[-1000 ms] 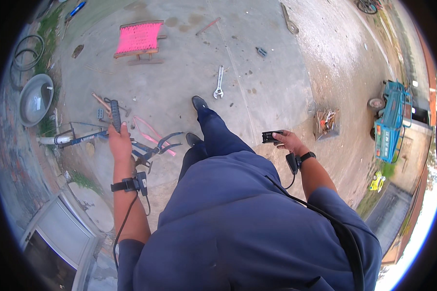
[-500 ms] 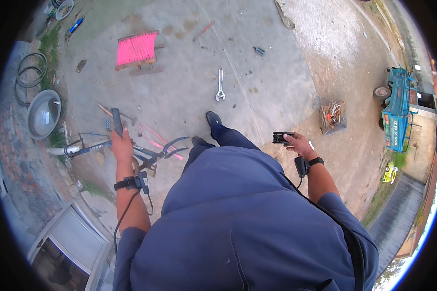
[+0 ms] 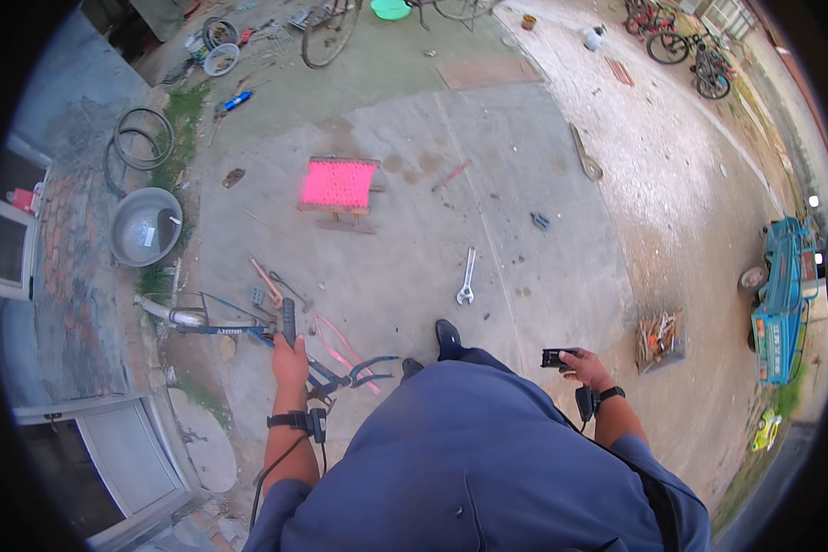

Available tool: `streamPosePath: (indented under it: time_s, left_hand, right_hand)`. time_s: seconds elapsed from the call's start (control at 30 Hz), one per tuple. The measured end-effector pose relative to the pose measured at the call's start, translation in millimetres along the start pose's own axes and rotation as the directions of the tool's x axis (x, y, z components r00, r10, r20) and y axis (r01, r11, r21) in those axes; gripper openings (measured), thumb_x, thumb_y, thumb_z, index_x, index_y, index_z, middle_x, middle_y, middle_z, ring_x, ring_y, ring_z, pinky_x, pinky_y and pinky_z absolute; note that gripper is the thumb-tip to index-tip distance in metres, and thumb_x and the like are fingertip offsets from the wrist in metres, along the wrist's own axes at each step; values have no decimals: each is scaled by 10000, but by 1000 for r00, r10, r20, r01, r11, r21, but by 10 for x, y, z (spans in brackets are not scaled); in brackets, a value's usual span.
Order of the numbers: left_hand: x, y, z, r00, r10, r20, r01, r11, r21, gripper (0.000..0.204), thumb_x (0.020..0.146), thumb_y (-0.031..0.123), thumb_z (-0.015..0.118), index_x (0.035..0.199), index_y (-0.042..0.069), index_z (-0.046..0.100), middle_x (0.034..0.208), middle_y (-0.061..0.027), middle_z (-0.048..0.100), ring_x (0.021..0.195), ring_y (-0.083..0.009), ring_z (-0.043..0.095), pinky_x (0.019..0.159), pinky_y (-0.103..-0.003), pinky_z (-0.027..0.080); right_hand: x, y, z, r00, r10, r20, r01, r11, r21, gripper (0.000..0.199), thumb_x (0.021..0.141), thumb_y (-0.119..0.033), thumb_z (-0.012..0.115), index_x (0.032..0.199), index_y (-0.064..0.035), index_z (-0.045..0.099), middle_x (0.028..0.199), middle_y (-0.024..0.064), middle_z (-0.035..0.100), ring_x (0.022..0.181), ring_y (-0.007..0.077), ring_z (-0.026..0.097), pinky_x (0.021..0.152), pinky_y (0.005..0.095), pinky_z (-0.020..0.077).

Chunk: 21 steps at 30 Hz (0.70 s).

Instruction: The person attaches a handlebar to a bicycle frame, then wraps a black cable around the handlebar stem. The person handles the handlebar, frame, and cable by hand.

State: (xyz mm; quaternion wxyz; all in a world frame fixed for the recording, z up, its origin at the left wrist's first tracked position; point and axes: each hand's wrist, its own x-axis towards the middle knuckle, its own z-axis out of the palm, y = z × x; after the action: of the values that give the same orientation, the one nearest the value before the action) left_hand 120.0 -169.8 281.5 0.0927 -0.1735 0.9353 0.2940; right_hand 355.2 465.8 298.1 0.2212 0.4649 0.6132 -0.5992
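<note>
My left hand (image 3: 291, 361) is closed around a dark grey bar-shaped piece (image 3: 288, 320), which points away from me; its kind is not clear. Beneath and beside that arm lies a blue bicycle frame (image 3: 221, 328) on the ground. Held out at my right side, my right hand (image 3: 587, 368) grips a black bicycle pedal (image 3: 554, 358) by its near end. Just beyond the left hand are a hammer (image 3: 302, 289) and a pinkish wrench-like tool (image 3: 265, 276). A large adjustable wrench (image 3: 467, 276) lies on the concrete ahead of my feet.
A low stool with a pink woven seat (image 3: 339, 184) stands ahead. At left are a grey basin (image 3: 145, 227) and bicycle tyres (image 3: 140, 147). A box of tools (image 3: 661, 340) sits at right, near a blue three-wheeled cart (image 3: 780, 304). Pink strips (image 3: 340, 350) lie beside the frame.
My view has tilted up and shifted left, so bicycles and a green basin now show at the far side. Both hands still hold the same things.
</note>
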Motion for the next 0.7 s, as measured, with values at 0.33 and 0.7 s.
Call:
streamPosePath:
  time_s: [0.33,0.7]
  left_hand:
    - [-450,-64,-325,988,-150,28,152,984,-89,403,966,348,639,1198,31,550,966,-245,701,913,-448,682,798,-520,524]
    - [-739,-579,-364,979,-201,-35,196,976,-98,454,950,352,656,1240,23,538,1003,-249,699,935,-449,681,817,-514,529]
  right_hand:
    - [92,-449,213,997,-58,60,62,996,-58,450,924,-302,778,1226,-1,635,1065,107,731,906,213,723,766,359,587]
    - [273,-660,365,987,-76,143,98,984,-148,460,926,-313,779,1239,-16,621,1070,98,721,911,210,720,759,359,600]
